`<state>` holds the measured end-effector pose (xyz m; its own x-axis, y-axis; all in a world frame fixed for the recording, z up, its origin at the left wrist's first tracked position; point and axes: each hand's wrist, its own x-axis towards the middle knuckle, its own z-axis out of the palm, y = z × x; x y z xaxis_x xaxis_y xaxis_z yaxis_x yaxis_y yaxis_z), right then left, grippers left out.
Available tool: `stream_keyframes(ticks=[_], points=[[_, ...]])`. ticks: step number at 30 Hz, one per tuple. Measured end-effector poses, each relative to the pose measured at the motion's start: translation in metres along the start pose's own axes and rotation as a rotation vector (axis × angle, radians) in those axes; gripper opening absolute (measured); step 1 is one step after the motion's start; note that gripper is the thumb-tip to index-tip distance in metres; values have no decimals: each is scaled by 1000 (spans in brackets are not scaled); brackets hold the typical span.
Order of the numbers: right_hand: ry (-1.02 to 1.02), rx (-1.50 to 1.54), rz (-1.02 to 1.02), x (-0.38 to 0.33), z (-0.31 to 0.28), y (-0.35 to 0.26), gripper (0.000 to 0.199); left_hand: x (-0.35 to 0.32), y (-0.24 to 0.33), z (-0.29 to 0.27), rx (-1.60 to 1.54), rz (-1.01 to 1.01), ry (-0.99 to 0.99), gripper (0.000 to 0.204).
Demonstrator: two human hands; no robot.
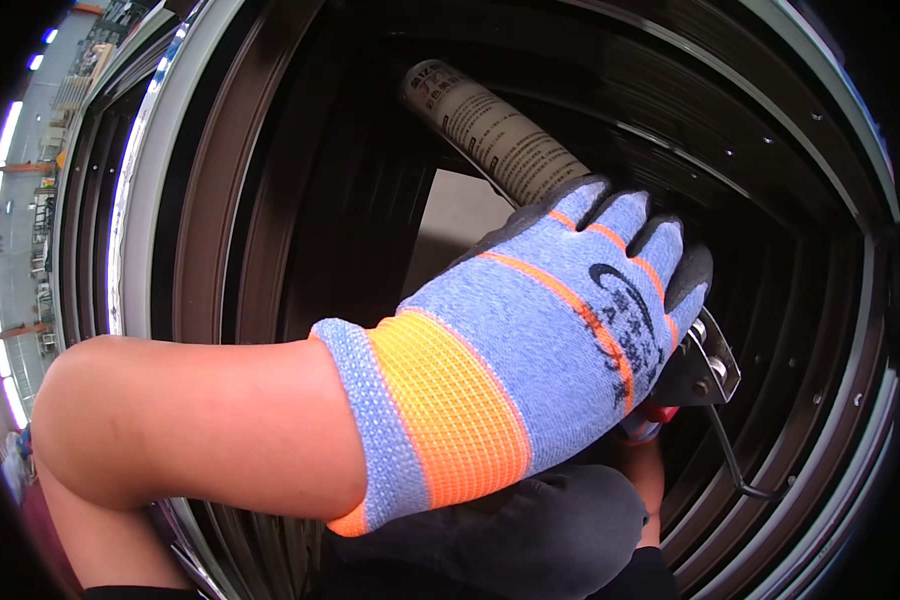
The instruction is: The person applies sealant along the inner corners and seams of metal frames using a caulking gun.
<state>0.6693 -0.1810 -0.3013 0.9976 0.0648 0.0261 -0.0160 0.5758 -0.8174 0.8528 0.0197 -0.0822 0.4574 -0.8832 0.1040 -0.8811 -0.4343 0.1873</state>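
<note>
My left hand (pixel 560 310), in a blue knit glove with orange bands and dark fingertips, reaches across the middle. Its fingers curl over a caulking gun (pixel 705 370) loaded with a printed beige sealant cartridge (pixel 500 135). The cartridge slants toward the upper left beyond my fingers. On the right, past my knuckles, the gun's metal end bracket and bent rod stick out, with a bit of red below. My right hand (pixel 642 430) shows only as a scrap of blue glove beside that red part. Its fingers are hidden behind my left hand.
Dark brown ribbed metal profiles (pixel 230 200) surround my hands on several sides. A pale grey surface (pixel 460 210) shows through a gap under the cartridge. My dark-clothed knee (pixel 560 530) is close below. At far left a workshop hall (pixel 20 200) is visible.
</note>
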Motion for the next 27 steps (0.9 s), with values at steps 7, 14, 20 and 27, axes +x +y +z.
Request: stream_keyframes(ticks=[7,14,20,27], points=[[63,-491,-140,14,17,-24,49,-4,-2,0,-4,-4,10,42],[101,-732,-189,23,17,-34,43,-9,-3,0,-11,-4,1,42],[126,-839,-212,22,12,-39,38,-7,-4,10,-28,21,26,43],[144,-898,-255,21,17,-44,32,-6,-1,6,-28,46,31,43]])
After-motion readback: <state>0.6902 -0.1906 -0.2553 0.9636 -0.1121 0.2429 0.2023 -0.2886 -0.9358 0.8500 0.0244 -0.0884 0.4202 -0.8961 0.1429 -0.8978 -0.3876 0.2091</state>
